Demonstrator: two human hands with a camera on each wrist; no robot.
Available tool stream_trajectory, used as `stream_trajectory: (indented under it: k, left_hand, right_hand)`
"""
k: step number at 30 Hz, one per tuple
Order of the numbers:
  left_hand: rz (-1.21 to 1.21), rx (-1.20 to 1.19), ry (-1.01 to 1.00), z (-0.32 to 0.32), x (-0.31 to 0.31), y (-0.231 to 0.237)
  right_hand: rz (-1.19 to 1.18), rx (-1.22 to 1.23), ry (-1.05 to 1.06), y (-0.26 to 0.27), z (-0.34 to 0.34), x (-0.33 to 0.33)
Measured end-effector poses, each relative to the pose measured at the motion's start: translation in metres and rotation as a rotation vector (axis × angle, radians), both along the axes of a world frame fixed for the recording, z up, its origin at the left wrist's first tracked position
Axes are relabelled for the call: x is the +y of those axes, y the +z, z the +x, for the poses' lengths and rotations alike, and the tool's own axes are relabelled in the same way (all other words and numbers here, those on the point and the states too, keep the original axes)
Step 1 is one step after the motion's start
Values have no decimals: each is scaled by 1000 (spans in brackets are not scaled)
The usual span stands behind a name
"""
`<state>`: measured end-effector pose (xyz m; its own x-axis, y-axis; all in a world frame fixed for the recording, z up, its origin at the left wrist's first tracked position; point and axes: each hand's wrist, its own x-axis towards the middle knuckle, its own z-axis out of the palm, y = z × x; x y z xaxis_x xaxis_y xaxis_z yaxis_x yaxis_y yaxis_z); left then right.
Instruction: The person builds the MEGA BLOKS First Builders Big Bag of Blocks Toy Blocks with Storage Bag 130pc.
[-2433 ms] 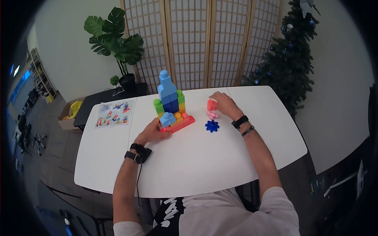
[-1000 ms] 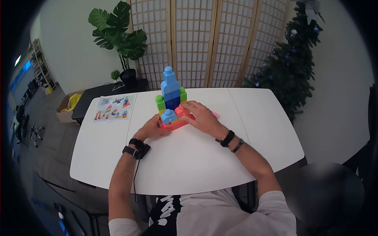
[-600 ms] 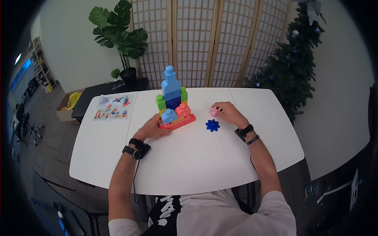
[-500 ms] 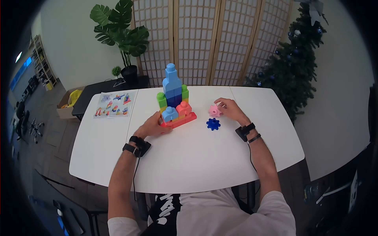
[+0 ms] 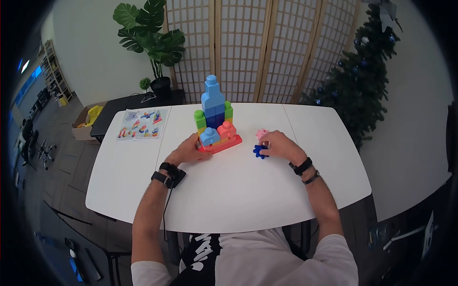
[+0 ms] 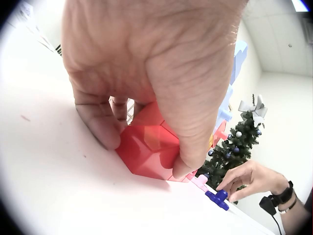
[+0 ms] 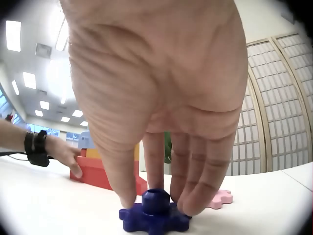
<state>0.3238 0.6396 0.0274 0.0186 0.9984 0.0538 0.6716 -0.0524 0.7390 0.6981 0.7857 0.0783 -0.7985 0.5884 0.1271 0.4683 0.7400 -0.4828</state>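
Note:
My left hand [image 5: 186, 150] grips the left end of the red base [image 6: 151, 152], thumb on one side and fingers on the other. A tower of large toy building blocks [image 5: 213, 105] rises from that base, light blue over dark blue, with green and yellow columns beside it. In front sit a light blue block [image 5: 209, 137] and a coral red block [image 5: 227, 129]. My right hand [image 5: 282, 145] pinches a dark blue toy gear [image 7: 156, 215] at the table, thumb and fingers at opposite sides of its toothed rim. A pink gear [image 5: 262, 133] lies just behind it, partly covered by the fingers.
The white table [image 5: 229, 195] carries a printed sheet of block models [image 5: 142, 124] at the back left. Behind stand a black side table [image 5: 114, 114] with potted plants, a folding screen [image 5: 238, 57] and a decorated Christmas tree [image 5: 355, 81].
My right hand has put the coral red block on the base, gone back to the pink gear, then moved nearer to the blue gear. My left hand keeps its hold on the base.

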Motion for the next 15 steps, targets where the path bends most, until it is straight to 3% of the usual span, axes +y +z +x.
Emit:
stream_trajectory:
  k: [3, 8, 10, 12, 15]
  left_hand:
    - [-5, 18, 15, 2, 0, 3]
    - [-2, -42, 22, 2, 1, -2]
    - [-3, -4, 21, 1, 4, -2]
    - [-9, 36, 19, 1, 6, -7]
    - [9, 0, 11, 2, 6, -7]
  right_hand:
    - [109, -61, 83, -20, 2, -1]
    - [124, -84, 50, 11, -17, -24]
    - [-102, 193, 27, 22, -33, -39]
    - [-83, 288, 45, 11, -50, -55]
    - [216, 402, 113, -6, -77, -80]
